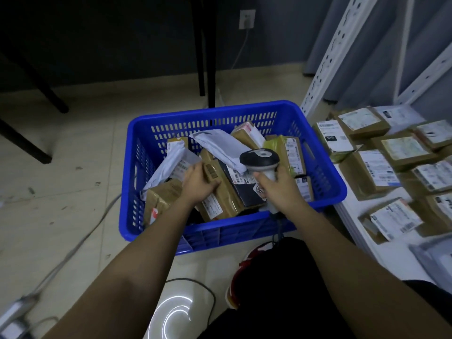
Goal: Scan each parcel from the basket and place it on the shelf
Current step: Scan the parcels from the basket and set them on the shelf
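Note:
A blue plastic basket (pixel 325 187) stands on the floor, filled with several brown boxes and white mailer bags. My left hand (pixel 199 183) reaches into it and grips a long brown cardboard parcel (pixel 220 194) by its upper end. My right hand (pixel 281 189) holds a grey and black barcode scanner (pixel 260 159) by its handle, head up, above the basket's right half. A dark flat parcel (pixel 244 189) with a white label lies between the two hands. To the right, the low white shelf (pixel 352 214) carries several labelled brown parcels (pixel 371 174).
White perforated shelf uprights (pixel 327 55) rise at the right. Black table legs (pixel 203 45) stand behind the basket and at the left. Cables run across the tiled floor (pixel 73 148) on the left. The scanner's cord (pixel 277 231) hangs over the basket's front rim.

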`<state>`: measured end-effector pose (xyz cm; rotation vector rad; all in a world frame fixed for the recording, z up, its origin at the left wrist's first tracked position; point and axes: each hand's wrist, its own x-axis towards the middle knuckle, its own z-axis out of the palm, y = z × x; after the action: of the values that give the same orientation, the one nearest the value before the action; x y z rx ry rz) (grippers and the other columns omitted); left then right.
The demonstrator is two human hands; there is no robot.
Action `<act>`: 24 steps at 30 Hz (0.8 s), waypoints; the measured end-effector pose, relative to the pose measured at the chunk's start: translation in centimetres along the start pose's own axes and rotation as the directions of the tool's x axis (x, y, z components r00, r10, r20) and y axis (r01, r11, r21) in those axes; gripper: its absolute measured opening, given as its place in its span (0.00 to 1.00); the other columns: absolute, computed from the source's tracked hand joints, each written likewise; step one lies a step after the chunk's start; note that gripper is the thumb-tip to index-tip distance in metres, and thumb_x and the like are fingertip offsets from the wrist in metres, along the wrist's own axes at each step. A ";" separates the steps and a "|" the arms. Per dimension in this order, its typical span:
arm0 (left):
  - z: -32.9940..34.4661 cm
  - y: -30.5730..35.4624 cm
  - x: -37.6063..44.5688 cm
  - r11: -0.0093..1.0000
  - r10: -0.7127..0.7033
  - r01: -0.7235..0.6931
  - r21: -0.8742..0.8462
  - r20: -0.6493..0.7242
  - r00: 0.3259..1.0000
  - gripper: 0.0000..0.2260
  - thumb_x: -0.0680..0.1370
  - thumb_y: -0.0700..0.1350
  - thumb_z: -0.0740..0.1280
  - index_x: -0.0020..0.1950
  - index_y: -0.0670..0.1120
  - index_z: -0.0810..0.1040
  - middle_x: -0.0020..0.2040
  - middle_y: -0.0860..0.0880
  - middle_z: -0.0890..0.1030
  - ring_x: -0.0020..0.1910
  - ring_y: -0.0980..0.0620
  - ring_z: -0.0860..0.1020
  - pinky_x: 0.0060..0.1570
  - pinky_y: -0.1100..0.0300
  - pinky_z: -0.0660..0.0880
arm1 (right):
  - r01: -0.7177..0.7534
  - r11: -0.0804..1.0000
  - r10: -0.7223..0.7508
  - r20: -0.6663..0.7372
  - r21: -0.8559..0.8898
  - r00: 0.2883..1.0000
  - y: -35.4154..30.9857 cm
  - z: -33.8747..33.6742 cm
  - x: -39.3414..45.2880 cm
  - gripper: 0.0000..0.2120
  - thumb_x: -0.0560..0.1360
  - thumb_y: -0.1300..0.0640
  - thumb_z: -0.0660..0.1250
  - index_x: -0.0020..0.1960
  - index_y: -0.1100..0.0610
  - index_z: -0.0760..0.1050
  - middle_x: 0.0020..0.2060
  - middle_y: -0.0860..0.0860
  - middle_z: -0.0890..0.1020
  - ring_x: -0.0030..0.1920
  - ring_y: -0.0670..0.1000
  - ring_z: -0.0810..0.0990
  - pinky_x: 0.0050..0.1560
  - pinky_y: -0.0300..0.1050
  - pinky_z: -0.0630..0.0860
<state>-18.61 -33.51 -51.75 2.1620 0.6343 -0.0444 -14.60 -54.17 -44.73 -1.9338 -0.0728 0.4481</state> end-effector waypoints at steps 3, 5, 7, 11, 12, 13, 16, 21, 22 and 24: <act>-1.3 -0.9 0.3 1.000 -0.004 0.003 -0.015 -0.052 0.999 0.20 0.73 0.54 0.71 0.61 0.50 0.70 0.62 0.45 0.70 0.64 0.42 0.67 0.63 0.42 0.68 | -0.009 1.000 0.009 0.020 0.028 1.000 0.0 -0.2 0.1 0.17 0.77 0.53 0.67 0.64 0.53 0.68 0.46 0.45 0.77 0.47 0.50 0.79 0.34 0.36 0.76; -2.2 -1.4 0.3 0.997 0.052 -0.055 -0.053 -0.061 0.997 0.13 0.72 0.54 0.71 0.52 0.53 0.71 0.58 0.46 0.72 0.60 0.43 0.70 0.60 0.44 0.70 | -0.009 1.000 0.008 0.029 0.028 1.000 -0.1 -0.2 0.1 0.18 0.77 0.53 0.67 0.65 0.52 0.68 0.46 0.45 0.77 0.45 0.48 0.79 0.33 0.35 0.75; -3.0 -1.2 0.0 0.984 0.074 -0.076 -0.164 -0.017 0.997 0.12 0.71 0.54 0.72 0.46 0.58 0.70 0.56 0.47 0.76 0.56 0.45 0.75 0.57 0.41 0.73 | 0.000 1.000 -0.001 0.025 0.022 1.000 -0.3 -0.1 0.2 0.20 0.77 0.52 0.67 0.67 0.54 0.68 0.49 0.47 0.78 0.45 0.48 0.79 0.35 0.37 0.76; -2.7 1.1 -1.4 0.947 0.231 -0.196 -0.254 0.119 0.966 0.17 0.75 0.42 0.70 0.59 0.58 0.72 0.68 0.49 0.70 0.68 0.48 0.68 0.70 0.42 0.63 | -0.023 0.997 0.022 0.013 0.068 1.000 -0.8 0.1 0.1 0.21 0.77 0.51 0.67 0.68 0.55 0.68 0.50 0.52 0.80 0.41 0.49 0.80 0.37 0.40 0.76; -2.3 1.7 -1.4 0.949 0.285 -0.258 -0.179 0.139 0.949 0.21 0.76 0.42 0.69 0.65 0.60 0.70 0.74 0.50 0.64 0.75 0.47 0.58 0.73 0.42 0.55 | -0.021 0.995 0.021 0.008 0.099 1.000 -0.9 0.0 0.1 0.21 0.77 0.52 0.67 0.67 0.55 0.69 0.49 0.52 0.80 0.41 0.49 0.80 0.38 0.41 0.76; -1.7 2.3 -1.3 0.938 0.345 -0.333 -0.099 0.152 0.926 0.24 0.77 0.43 0.67 0.69 0.62 0.67 0.77 0.52 0.57 0.77 0.49 0.50 0.72 0.44 0.48 | -0.022 0.992 0.022 -0.001 0.127 1.000 -1.0 -0.1 0.1 0.20 0.77 0.52 0.66 0.67 0.55 0.69 0.49 0.53 0.80 0.42 0.50 0.80 0.37 0.40 0.76; 0.5 4.2 -0.8 0.833 0.542 -0.553 0.021 0.172 0.823 0.22 0.78 0.39 0.61 0.69 0.57 0.71 0.75 0.50 0.64 0.76 0.47 0.54 0.74 0.48 0.45 | -0.051 0.979 0.059 -0.034 0.199 0.998 -1.4 -0.7 0.1 0.19 0.78 0.52 0.66 0.67 0.54 0.69 0.49 0.54 0.80 0.44 0.52 0.80 0.36 0.40 0.77; 4.5 6.7 -0.8 0.826 0.543 -0.564 0.013 0.252 0.801 0.23 0.77 0.33 0.60 0.73 0.42 0.67 0.73 0.43 0.67 0.74 0.46 0.63 0.70 0.65 0.54 | -0.071 0.979 0.104 -0.164 0.193 0.981 -0.5 -2.3 -0.1 0.19 0.77 0.50 0.67 0.65 0.54 0.69 0.52 0.51 0.79 0.49 0.53 0.81 0.42 0.43 0.81; 4.9 6.7 -0.6 0.840 0.527 -0.543 -0.006 0.252 0.812 0.25 0.76 0.32 0.60 0.73 0.41 0.66 0.73 0.43 0.67 0.73 0.46 0.63 0.69 0.67 0.54 | -0.077 0.979 0.113 -0.185 0.191 0.976 0.0 -2.7 0.0 0.18 0.76 0.50 0.68 0.63 0.53 0.69 0.51 0.50 0.79 0.50 0.54 0.80 0.49 0.50 0.81; 5.4 6.6 -0.4 0.856 0.508 -0.517 0.001 0.184 0.842 0.25 0.76 0.31 0.60 0.73 0.42 0.67 0.74 0.44 0.66 0.73 0.46 0.63 0.69 0.65 0.57 | -0.098 0.979 0.134 -0.202 0.181 0.970 0.5 -3.3 0.1 0.17 0.76 0.50 0.68 0.62 0.52 0.69 0.49 0.50 0.79 0.51 0.54 0.80 0.55 0.59 0.78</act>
<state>-14.97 -41.01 -50.19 2.2785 -0.0655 0.0354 -13.46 -57.22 -44.14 -1.8116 0.2136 0.3107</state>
